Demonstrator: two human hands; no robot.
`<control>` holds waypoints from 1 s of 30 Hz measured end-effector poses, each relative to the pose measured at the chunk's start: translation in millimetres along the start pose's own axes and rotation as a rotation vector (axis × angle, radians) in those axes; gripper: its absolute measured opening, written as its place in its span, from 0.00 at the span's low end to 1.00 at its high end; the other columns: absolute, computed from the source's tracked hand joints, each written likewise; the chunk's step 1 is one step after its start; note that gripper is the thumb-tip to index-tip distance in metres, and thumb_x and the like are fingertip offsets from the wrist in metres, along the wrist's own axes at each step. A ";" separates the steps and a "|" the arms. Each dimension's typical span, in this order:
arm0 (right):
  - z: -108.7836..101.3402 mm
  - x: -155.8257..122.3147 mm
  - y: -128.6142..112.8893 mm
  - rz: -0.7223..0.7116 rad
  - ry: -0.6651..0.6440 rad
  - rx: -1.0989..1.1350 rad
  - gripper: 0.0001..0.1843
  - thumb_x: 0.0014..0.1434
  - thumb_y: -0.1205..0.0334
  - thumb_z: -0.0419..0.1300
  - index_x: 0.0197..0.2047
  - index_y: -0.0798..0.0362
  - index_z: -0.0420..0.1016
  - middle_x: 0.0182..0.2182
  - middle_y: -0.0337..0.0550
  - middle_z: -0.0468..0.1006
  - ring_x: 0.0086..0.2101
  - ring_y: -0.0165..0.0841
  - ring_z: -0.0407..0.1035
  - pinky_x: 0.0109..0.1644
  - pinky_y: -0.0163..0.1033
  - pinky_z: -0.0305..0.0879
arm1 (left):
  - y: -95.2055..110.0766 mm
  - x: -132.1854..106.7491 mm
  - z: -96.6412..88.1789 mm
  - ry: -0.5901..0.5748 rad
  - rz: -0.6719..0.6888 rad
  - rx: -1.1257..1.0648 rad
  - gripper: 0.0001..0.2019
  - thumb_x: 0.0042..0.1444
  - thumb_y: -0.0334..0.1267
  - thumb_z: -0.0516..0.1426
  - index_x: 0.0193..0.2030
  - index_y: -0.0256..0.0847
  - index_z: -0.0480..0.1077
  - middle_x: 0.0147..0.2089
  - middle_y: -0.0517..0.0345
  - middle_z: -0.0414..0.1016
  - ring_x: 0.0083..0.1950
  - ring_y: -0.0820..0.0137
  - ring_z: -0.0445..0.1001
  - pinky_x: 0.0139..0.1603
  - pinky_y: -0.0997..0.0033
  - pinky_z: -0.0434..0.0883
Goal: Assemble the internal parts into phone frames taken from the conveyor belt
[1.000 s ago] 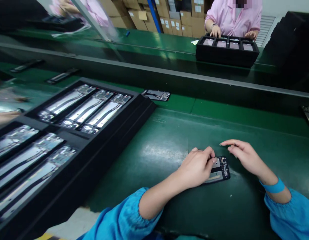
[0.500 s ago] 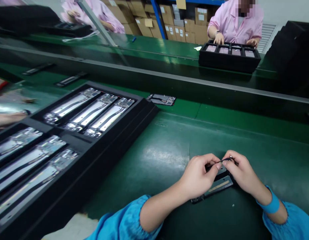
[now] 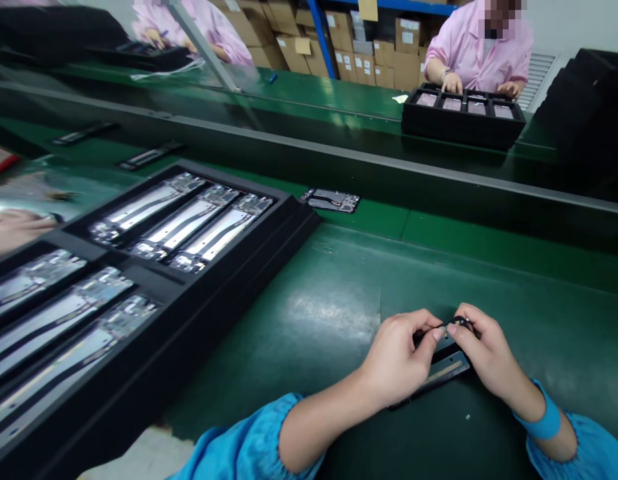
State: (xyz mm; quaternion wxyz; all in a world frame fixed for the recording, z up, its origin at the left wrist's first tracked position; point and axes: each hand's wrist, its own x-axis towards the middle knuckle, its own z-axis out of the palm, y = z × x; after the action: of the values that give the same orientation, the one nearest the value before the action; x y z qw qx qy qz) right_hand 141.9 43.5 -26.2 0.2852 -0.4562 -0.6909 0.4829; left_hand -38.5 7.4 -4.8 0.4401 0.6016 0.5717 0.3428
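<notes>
Crowding together, 2 hands [image 3: 401, 357] partly hide the phone frame [image 3: 449, 369].

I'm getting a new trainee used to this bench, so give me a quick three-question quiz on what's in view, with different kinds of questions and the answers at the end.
1. Multiple choice: where is the blue wristband? A) left wrist, B) right wrist, C) both wrists.
2. True or false: the left hand and the right hand are both at the same open phone assembly.
3. Count: how many phone assemblies show in the far section of the black tray to the left of the hands?

Key: 1. B. 2. True. 3. Three.
</notes>
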 end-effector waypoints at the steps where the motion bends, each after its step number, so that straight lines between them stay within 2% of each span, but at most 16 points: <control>1: -0.1 -0.2 -0.4 -0.007 0.000 0.003 0.14 0.67 0.59 0.54 0.29 0.50 0.59 0.26 0.34 0.58 0.29 0.32 0.57 0.32 0.37 0.52 | 0.3 0.1 0.1 0.002 0.000 -0.007 0.09 0.63 0.40 0.55 0.38 0.42 0.75 0.34 0.61 0.80 0.34 0.70 0.77 0.36 0.72 0.70; 10: -1.0 -0.2 0.4 -0.073 0.009 -0.047 0.14 0.68 0.60 0.54 0.29 0.50 0.59 0.27 0.35 0.59 0.29 0.32 0.57 0.32 0.37 0.52 | -1.0 0.9 1.1 0.005 -0.015 -0.062 0.08 0.63 0.40 0.56 0.37 0.41 0.75 0.31 0.61 0.79 0.31 0.71 0.75 0.32 0.74 0.67; 21: 3.5 -1.9 -0.2 -0.138 0.113 -0.114 0.15 0.65 0.64 0.54 0.26 0.51 0.58 0.25 0.34 0.59 0.27 0.31 0.56 0.30 0.37 0.50 | -1.2 -0.8 5.0 0.010 -0.009 -0.033 0.09 0.63 0.39 0.55 0.37 0.42 0.75 0.31 0.62 0.79 0.31 0.72 0.74 0.32 0.74 0.66; 25: 6.1 -2.4 2.4 -0.096 0.139 -0.056 0.15 0.64 0.64 0.54 0.26 0.50 0.56 0.24 0.33 0.56 0.26 0.31 0.53 0.29 0.37 0.49 | -2.4 -3.1 6.7 0.023 -0.007 -0.023 0.09 0.63 0.40 0.55 0.36 0.42 0.76 0.31 0.61 0.79 0.30 0.72 0.73 0.32 0.74 0.66; 30: 3.6 0.9 6.1 0.009 0.063 0.065 0.15 0.64 0.59 0.55 0.27 0.51 0.60 0.23 0.33 0.57 0.27 0.31 0.54 0.30 0.36 0.50 | -5.4 0.3 7.7 0.012 -0.080 -0.124 0.10 0.62 0.42 0.56 0.36 0.41 0.75 0.29 0.61 0.77 0.29 0.73 0.72 0.31 0.74 0.66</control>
State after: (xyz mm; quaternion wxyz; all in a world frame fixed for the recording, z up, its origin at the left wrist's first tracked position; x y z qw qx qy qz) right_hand 140.7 43.6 -33.2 0.3193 -0.4649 -0.6633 0.4920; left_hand -33.5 6.4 -12.7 0.4866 0.5478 0.5754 0.3634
